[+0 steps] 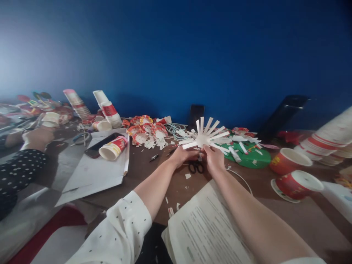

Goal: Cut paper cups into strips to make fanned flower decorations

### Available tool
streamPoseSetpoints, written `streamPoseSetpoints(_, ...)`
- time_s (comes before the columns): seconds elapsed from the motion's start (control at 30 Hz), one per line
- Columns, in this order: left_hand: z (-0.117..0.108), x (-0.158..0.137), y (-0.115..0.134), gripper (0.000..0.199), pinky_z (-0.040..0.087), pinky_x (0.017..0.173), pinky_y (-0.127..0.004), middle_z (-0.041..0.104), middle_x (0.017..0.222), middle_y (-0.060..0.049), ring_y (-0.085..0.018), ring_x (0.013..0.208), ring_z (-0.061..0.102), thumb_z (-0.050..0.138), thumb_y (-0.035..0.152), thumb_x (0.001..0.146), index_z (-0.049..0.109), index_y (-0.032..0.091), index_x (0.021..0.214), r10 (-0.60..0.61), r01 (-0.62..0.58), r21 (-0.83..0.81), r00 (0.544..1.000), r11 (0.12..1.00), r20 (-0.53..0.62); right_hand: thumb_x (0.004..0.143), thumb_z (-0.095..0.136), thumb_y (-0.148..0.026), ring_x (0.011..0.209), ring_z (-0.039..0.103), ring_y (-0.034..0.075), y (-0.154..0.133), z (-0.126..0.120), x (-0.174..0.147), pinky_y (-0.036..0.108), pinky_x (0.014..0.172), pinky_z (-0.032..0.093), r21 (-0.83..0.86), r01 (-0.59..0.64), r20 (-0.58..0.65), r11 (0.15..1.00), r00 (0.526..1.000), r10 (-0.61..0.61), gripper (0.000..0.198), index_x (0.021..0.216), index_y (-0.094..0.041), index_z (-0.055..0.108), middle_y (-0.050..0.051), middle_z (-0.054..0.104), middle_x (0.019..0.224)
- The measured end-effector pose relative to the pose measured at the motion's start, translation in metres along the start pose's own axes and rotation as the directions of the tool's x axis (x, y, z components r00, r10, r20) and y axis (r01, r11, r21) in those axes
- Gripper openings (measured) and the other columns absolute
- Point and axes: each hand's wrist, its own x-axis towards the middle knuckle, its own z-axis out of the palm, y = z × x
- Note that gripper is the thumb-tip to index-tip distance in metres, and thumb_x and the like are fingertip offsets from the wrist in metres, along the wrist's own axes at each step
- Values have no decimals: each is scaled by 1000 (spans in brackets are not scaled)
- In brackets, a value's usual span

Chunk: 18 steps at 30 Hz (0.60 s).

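Observation:
A paper cup cut into strips (202, 140) is fanned out like a flower, its white inside facing me. My left hand (184, 155) grips its lower left edge, the fingers partly hidden beneath it. At its lower right, my right hand (214, 160) pinches it with the thumb on the near side. Black-handled scissors (195, 167) lie on the table just below my hands. Small white paper scraps (188, 176) are scattered around them. To the right, a green round plate (249, 158) carries more cut strips.
Printed sheets (203, 227) lie under my forearms. Red paper cups (298, 185) and a leaning cup stack (328, 134) stand right. On the left are a white board (96, 176), a phone (96, 147) and a tipped cup (113, 148). Another person's hand (38, 137) works farther left.

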Motion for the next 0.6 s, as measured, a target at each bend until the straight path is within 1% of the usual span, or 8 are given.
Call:
streamPoseSetpoints(0.1,-1,1,-2,60,52,69,-25,72,104,-10,-16,83,68,90,32,55,70,16,110,-20,15,73,998,997,65,65,70,-36,49,59,17,-1,1,-3,29,45,50,-3,21,1,1000,1000,-21,17,63,-20,66,4,69,63)
streamPoseSetpoints(0.13,-2,2,-3,63,50,66,-23,73,101,-10,-15,82,67,89,32,57,69,17,114,-41,31,106,994,994,102,65,71,-36,48,57,16,-1,1,-3,28,44,49,9,22,-6,1000,1000,-22,17,63,-20,66,4,69,63)
streamPoseSetpoints(0.23,-4,5,-4,62,38,50,-18,71,83,-6,-10,64,60,88,35,58,69,16,114,-23,-1,206,993,978,113,65,73,-38,46,55,15,2,0,0,27,42,47,67,28,-22,997,999,-27,20,63,-20,65,3,68,63)
streamPoseSetpoints(0.27,-4,6,-4,59,35,47,-18,70,79,-4,-8,59,56,88,36,59,69,15,111,-13,-4,214,997,977,78,65,74,-39,46,55,15,3,0,1,27,42,46,78,33,-28,996,999,-31,21,64,-20,65,3,68,63)
streamPoseSetpoints(0.33,-4,7,-4,47,32,44,-18,64,68,0,-5,49,48,86,38,61,68,13,96,-18,34,203,997,979,-79,64,75,-39,46,55,15,5,0,4,27,42,46,86,49,-57,995,997,-44,22,65,-19,65,3,69,63)
streamPoseSetpoints(0.4,-3,8,-4,40,32,42,-18,58,60,2,-4,43,42,84,40,63,65,12,85,-44,86,174,971,981,-236,64,75,-37,48,57,14,6,0,6,26,44,47,112,65,-98,992,994,-54,21,68,-18,66,3,70,64)
streamPoseSetpoints(0.47,-1,8,-3,38,32,41,-19,58,57,3,-4,41,41,83,39,65,62,13,82,-63,117,167,952,979,-300,63,73,-33,51,59,14,6,1,8,24,47,49,171,64,-126,983,991,-42,18,70,-18,67,2,70,65)
streamPoseSetpoints(0.6,3,7,-2,36,34,43,-19,63,63,1,-4,42,43,83,33,67,62,14,90,-90,151,150,931,977,-354,63,72,-27,58,65,15,3,3,10,23,53,54,279,44,-161,959,987,1,11,67,-19,66,2,71,66)
